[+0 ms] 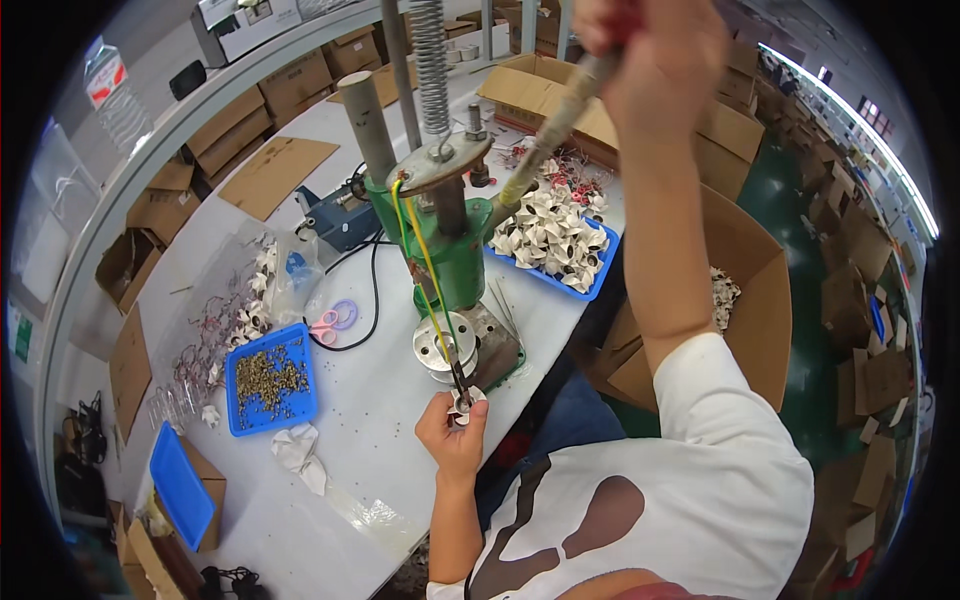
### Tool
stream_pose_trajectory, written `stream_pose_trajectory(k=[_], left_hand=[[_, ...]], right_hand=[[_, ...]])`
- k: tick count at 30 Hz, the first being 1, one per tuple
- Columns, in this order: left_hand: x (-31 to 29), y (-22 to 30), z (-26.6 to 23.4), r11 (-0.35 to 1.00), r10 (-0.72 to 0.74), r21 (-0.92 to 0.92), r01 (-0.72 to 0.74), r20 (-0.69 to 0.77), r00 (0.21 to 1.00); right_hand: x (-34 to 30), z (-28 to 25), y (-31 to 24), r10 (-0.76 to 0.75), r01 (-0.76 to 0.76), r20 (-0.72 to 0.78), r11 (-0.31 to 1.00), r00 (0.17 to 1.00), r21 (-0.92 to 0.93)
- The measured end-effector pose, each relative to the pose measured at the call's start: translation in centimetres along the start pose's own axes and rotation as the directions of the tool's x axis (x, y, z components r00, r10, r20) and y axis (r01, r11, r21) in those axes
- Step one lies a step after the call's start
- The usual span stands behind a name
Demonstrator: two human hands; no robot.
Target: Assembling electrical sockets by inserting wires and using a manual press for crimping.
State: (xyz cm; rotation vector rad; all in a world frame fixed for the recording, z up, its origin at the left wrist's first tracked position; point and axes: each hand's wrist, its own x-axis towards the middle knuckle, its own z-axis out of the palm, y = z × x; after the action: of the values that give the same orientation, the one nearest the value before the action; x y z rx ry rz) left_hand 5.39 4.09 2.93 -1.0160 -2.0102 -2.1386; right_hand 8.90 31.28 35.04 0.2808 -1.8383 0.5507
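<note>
Before me on the white table stands a green hand press (462,268) with a tall coil spring (430,70). Raised high at the upper right, my right hand (668,65) is closed around the end of the press's long lever (548,140), where some red shows. My left hand (450,432) pinches a small white part (478,397) with a dark middle, at the front of the press. A narrow dark metal piece (458,372) reaches down to that part beside a round silver disc (432,350). Yellow and green wires hang along the press.
A blue tray (604,262) heaped with white parts sits right of the press. Another blue tray (312,385) holds small brass-coloured pieces. Pink scissors (325,327), a black cable (372,318) and a crumpled white cloth (298,452) lie leftward. A large cardboard box (768,300) stands off the table's right edge.
</note>
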Motion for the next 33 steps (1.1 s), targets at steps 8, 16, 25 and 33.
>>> stream_pose_trajectory(k=[8,16,25,33], left_hand=[[0.1,-0.3,-0.3,1.000,-0.005,-0.019,0.004,-0.005,1.000],[0.1,-0.6,-0.4,0.998,-0.041,-0.050,0.039,-0.034,0.999],[-0.1,-0.4,-0.4,0.992,-0.051,-0.115,0.050,-0.007,0.999],[-0.4,-1.1,-0.8,0.985,-0.012,-0.171,0.027,0.088,0.996]], right_hand=[[6.3,9.5,13.8,0.397,-0.304,0.080,0.542,0.914,0.784],[8.0,14.3,14.4,0.389,-0.423,0.170,0.865,0.905,0.271],[-6.5,8.6,2.5,0.030,-0.018,-0.502,0.999,0.865,0.030],[-24.4,7.9,-7.0,0.464,-0.558,0.424,0.820,0.778,0.125]])
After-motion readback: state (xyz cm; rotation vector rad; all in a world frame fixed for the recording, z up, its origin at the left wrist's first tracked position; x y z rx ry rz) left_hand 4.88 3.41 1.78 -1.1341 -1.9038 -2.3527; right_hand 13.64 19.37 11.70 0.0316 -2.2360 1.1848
